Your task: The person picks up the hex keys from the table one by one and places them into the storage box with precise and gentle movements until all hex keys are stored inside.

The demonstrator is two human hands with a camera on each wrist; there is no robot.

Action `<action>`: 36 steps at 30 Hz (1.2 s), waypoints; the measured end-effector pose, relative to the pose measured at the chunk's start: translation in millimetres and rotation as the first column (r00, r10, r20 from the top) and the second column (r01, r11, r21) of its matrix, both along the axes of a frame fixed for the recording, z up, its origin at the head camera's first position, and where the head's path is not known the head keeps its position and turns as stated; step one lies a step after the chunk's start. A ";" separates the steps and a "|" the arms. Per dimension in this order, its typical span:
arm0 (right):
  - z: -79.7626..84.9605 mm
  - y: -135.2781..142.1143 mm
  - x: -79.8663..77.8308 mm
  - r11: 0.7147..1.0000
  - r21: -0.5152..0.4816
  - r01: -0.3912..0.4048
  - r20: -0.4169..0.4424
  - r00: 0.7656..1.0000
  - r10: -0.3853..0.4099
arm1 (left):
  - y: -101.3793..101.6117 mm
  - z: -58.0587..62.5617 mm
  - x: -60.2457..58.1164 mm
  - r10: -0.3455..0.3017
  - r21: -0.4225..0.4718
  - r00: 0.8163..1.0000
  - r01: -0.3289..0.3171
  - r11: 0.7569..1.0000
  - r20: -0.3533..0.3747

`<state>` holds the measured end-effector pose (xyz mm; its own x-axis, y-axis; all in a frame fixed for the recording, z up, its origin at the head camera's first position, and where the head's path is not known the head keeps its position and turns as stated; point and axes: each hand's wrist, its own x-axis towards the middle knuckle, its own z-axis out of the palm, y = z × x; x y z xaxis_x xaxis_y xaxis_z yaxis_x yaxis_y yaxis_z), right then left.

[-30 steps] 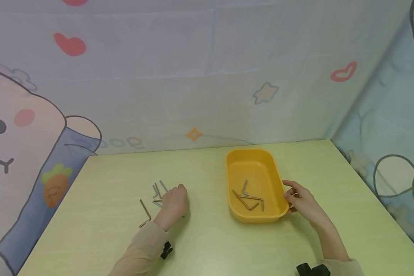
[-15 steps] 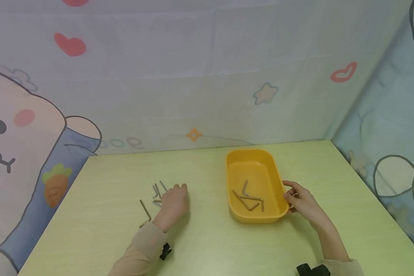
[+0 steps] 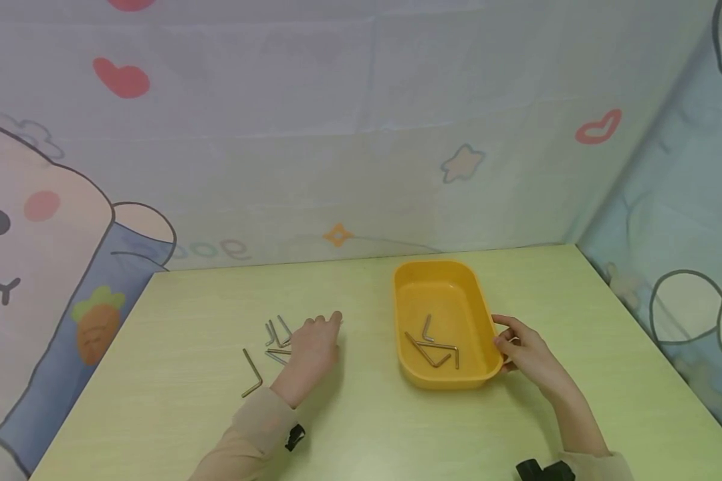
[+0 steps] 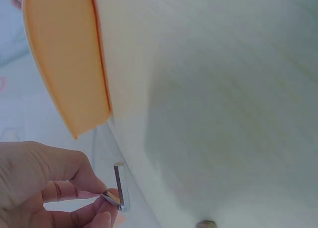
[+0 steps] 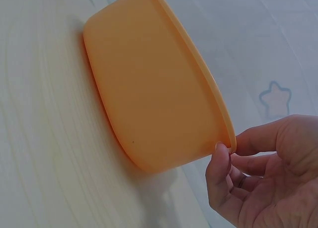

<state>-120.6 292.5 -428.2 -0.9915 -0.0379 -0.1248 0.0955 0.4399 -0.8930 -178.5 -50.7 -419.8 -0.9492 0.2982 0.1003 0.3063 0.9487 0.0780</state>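
Observation:
My left hand (image 3: 313,347) pinches a small L-shaped hex key (image 4: 118,181) between thumb and fingers, as the left wrist view shows; in the head view that hand mostly hides the key. Just left of the hand lie several loose hex keys (image 3: 275,351), partly covered by it. Apart from them, nearer the front, lies a longer brass-coloured hex key (image 3: 259,382). My right hand (image 3: 529,351) pinches the right rim of a yellow plastic tray (image 3: 442,290), thumb and fingers on its edge. Inside the tray rest three hex keys (image 3: 428,349).
The pale wood-grain table (image 3: 361,427) ends at a printed cloth backdrop (image 3: 289,133) behind and a second cloth (image 3: 668,200) on the right. Black straps or mounts (image 3: 544,469) sit at the wrists.
My left hand has lifted from the pile and shifted slightly right, uncovering more of the loose keys. The right hand and tray have stayed in place.

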 end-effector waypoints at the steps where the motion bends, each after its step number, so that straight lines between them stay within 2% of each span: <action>1: 0.1 -0.1 -0.1 1.000 -0.001 0.000 0.000 1.000 0.000 | 1.6 1.4 0.3 -0.008 0.005 1.000 0.008 1.000 -0.007; 7: -0.3 0.1 -0.8 1.000 -0.006 -0.002 -0.002 1.000 0.002 | 11.3 11.3 3.6 -0.064 0.029 0.995 0.066 0.997 -0.073; 14: -1.0 0.5 -0.9 1.000 -0.006 -0.001 0.004 1.000 0.001 | 21.8 20.7 5.0 -0.148 0.059 0.972 0.161 0.985 -0.180; 18: -1.0 0.8 -0.7 1.000 -0.009 0.001 0.002 1.000 -0.001 | 29.0 26.2 4.0 -0.184 0.079 0.962 0.204 0.976 -0.201; 21: -1.0 1.2 -0.3 1.000 -0.011 0.000 -0.004 1.000 0.000 | 35.2 31.6 3.9 -0.205 0.081 0.960 0.223 0.971 -0.191; 31: 0.3 0.1 0.5 1.000 -0.015 0.002 -0.004 1.000 -0.002 | 53.6 42.4 3.2 -0.295 0.010 0.928 0.305 0.952 -0.226; 36: 0.1 0.3 0.2 1.000 -0.013 0.004 -0.002 1.000 -0.004 | 64.0 43.3 0.8 -0.342 -0.035 0.900 0.346 0.938 -0.269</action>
